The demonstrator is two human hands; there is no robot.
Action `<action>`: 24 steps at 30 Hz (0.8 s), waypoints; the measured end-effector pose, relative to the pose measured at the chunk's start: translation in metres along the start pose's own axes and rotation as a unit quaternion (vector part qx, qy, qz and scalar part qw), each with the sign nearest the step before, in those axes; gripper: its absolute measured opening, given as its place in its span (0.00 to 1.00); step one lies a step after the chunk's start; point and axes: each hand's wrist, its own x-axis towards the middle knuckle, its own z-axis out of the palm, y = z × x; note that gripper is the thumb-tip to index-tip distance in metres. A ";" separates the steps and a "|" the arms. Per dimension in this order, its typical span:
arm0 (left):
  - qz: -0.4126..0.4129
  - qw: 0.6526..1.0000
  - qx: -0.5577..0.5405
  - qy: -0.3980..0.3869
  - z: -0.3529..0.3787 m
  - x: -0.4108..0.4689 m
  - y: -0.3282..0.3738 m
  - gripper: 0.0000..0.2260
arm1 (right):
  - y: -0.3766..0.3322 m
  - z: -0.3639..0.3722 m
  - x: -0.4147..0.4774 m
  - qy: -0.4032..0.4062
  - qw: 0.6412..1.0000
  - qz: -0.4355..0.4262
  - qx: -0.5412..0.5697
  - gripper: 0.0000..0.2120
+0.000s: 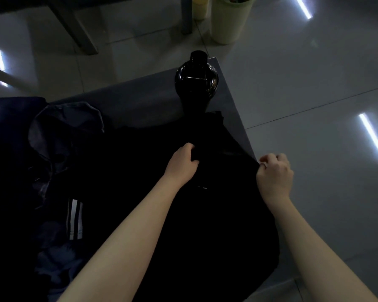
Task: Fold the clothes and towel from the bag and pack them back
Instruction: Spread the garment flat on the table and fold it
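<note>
A black bag [205,214] lies on the grey table [140,99] in front of me, very dark and hard to read. My left hand [181,163] grips a fold of the black fabric near the bag's top middle. My right hand [274,174] pinches the bag's right edge at the table's edge. To the left lies a heap of dark clothes: a grey-blue garment [63,127] and a piece with white stripes [74,219]. Whether a towel is among them I cannot tell.
A glossy black bottle [196,81] stands at the table's far right corner, just behind the bag. On the tiled floor [314,83] beyond are a pale green bin [229,20] and grey furniture legs [74,29]. The table's right edge runs close to my right hand.
</note>
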 end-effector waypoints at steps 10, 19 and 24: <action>0.072 0.956 0.252 0.135 -0.028 -0.027 -0.040 0.19 | -0.067 0.029 -0.034 -0.247 0.937 -0.225 -0.104 0.28; -0.104 0.917 0.294 0.248 -0.104 -0.061 -0.101 0.22 | -0.124 0.049 -0.031 -0.273 0.920 -0.235 -0.157 0.31; -0.202 0.933 0.207 0.215 -0.125 -0.066 -0.135 0.21 | -0.165 0.061 -0.042 -0.277 0.882 -0.363 -0.118 0.30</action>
